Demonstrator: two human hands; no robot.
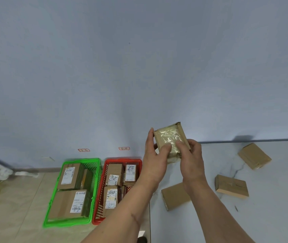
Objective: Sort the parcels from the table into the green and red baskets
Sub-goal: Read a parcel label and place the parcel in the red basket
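Both hands, left hand (154, 155) and right hand (190, 155), clasp a taped cardboard parcel (170, 139) raised above the table (271, 216), probably hunting its label before choosing the green basket (52, 204) or red basket (97, 204).

Evenly and softly lit, bright enough throughout, with a cool bluish cast over the wall (139, 58). No single source visible. Faint, diffuse shadows only: a dark smudge on the wall above the far edge of the table (271, 216), thin soft edges under the loose boxes. Strong glare on the shiny tape of the held parcel (170, 140), bleaching its surface to pale yellow. Heavy wide-angle bending, the table's far edge and the floor line curving toward the borders. Slightly soft overall; smeared at the left edge over the floor (8, 199), and along the rim of the green basket (73, 223). Label print unreadable.
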